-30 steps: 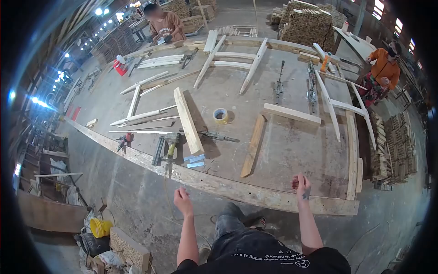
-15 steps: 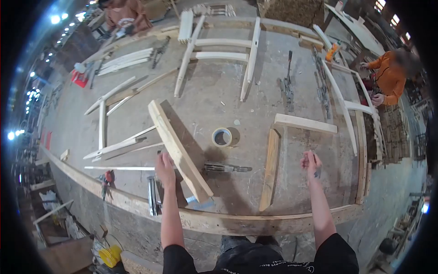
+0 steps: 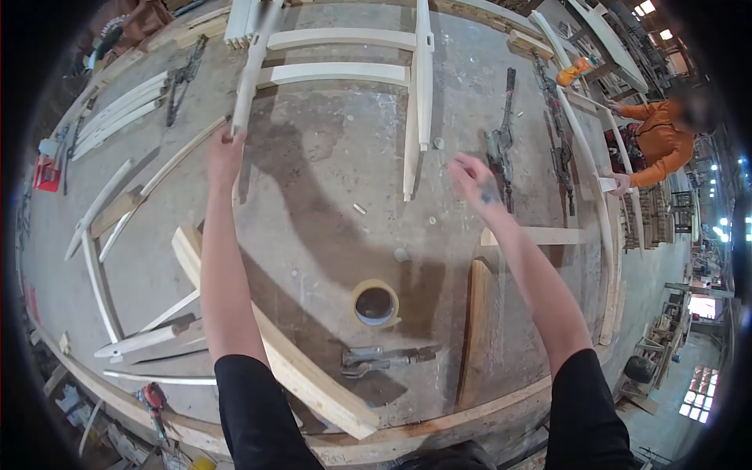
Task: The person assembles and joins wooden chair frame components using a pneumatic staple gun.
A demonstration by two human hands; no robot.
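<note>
My left hand (image 3: 226,157) reaches far forward, its fingers closed at the lower end of the left leg of a pale wooden frame (image 3: 337,74). That frame has two long legs joined by two crosspieces. My right hand (image 3: 472,178) is in the air below and right of the right leg's tip, fingers apart and holding nothing. A thick wooden beam (image 3: 313,368) lies slanted under my left forearm. Between my arms is a roll of tape (image 3: 375,303), with a metal clamp (image 3: 384,360) nearer to me.
Another frame (image 3: 98,274) lies at the left, near a red tool (image 3: 154,398). Two wood blocks (image 3: 473,329) lie under my right arm. Long clamps (image 3: 504,145) and an orange bottle (image 3: 572,72) are at the right. A person in orange (image 3: 662,145) touches a frame there.
Both my hands have moved forward, the left one to the frame's leg. My view has shifted forward, so the tape and the beam appear lower and nearer.
</note>
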